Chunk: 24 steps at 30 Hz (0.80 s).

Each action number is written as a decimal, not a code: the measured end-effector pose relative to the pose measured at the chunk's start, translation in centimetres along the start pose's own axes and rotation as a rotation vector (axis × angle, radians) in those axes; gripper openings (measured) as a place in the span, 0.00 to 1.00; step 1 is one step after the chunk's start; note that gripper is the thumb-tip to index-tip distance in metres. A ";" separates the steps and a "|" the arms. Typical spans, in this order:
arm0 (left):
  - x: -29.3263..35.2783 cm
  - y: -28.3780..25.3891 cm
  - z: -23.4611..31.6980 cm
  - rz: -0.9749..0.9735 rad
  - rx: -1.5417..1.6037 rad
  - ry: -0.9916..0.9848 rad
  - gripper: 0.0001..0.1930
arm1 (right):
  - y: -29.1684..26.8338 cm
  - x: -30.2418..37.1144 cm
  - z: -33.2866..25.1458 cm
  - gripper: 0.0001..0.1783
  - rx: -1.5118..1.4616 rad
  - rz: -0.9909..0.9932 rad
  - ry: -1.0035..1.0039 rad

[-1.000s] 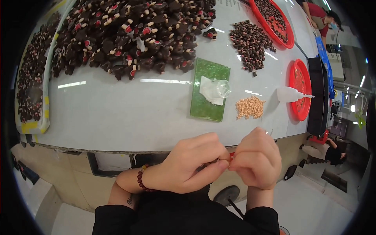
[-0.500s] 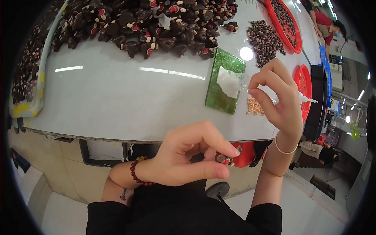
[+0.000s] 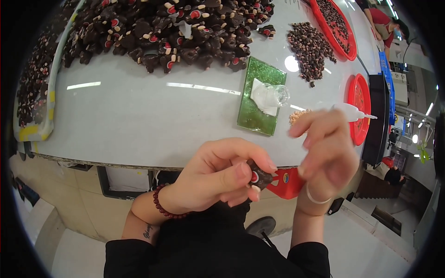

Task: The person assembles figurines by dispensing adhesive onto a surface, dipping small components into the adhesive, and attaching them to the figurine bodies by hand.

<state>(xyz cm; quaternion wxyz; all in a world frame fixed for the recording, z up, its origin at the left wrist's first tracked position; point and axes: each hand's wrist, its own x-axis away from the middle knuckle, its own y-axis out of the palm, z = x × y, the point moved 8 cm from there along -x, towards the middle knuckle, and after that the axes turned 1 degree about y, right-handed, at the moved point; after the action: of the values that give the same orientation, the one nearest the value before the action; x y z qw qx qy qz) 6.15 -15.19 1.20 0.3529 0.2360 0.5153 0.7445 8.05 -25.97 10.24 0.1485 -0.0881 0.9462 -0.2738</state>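
Observation:
My left hand [image 3: 215, 173] is closed, holding a small dark brown animal-like figure [image 3: 262, 180] between thumb and fingers over the table's near edge. A red-and-white spot and a pale nub show on the figure. To its right, my right hand [image 3: 329, 150] is raised with bent fingers, smeared by motion; whether it pinches anything cannot be made out. Beyond that hand lies a heap of small tan pieces [image 3: 297, 116]. A small clear glass jar [image 3: 281, 95] rests with a white tissue [image 3: 263, 99] on a green sheet [image 3: 252, 121].
Many similar brown figures [image 3: 143, 28] are piled at the far left, beside a tray [image 3: 50, 109] of more. Small dark pieces [image 3: 309, 51] lie at the far right near two red trays [image 3: 353, 52]. A white nozzle bottle [image 3: 350, 112] lies right. A co-worker [image 3: 384, 25] bends farther off.
My right hand has drawn back toward me, away from the glass jar. In my left hand, the figure has turned and the thumb has shifted, so more of the figure shows.

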 end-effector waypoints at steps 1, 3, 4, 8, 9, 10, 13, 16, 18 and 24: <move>-0.1 0.1 -0.5 -0.016 0.109 -0.037 0.14 | 0.7 0.9 0.2 0.09 -0.183 0.106 0.001; -0.1 0.3 -1.0 -0.047 0.148 -0.063 0.13 | 1.0 2.4 0.6 0.09 -0.373 0.225 0.000; -0.2 0.6 -1.3 -0.082 0.195 -0.085 0.12 | 1.1 3.0 0.8 0.10 -0.404 0.229 0.026; -0.7 1.1 -2.7 -0.149 0.238 -0.111 0.16 | 0.5 4.6 0.7 0.09 -0.347 0.293 -0.051; -0.9 1.0 -2.9 -0.124 0.229 -0.114 0.16 | 0.2 4.9 0.6 0.09 -0.345 0.310 -0.047; -1.0 1.0 -3.0 -0.097 0.217 -0.114 0.15 | 0.0 5.0 0.4 0.09 -0.307 0.305 -0.041; -1.1 1.0 -3.4 -0.079 0.172 -0.120 0.15 | -0.3 5.4 0.4 0.09 -0.243 0.317 -0.033; -1.1 0.9 -3.8 -0.051 0.136 -0.151 0.14 | -0.5 5.7 0.6 0.09 -0.201 0.314 -0.040; -1.2 1.0 -4.0 -0.044 0.134 -0.160 0.14 | -0.7 5.9 0.6 0.09 -0.184 0.301 -0.046; -1.2 1.2 -3.8 -0.008 -0.068 -0.150 0.13 | -0.9 6.6 0.4 0.10 -0.168 0.330 -0.060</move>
<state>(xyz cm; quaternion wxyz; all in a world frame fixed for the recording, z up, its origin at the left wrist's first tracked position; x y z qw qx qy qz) 3.83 -18.63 0.95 0.4014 0.2769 0.4626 0.7404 2.10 -28.57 8.90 0.2115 0.0481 0.9625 -0.1630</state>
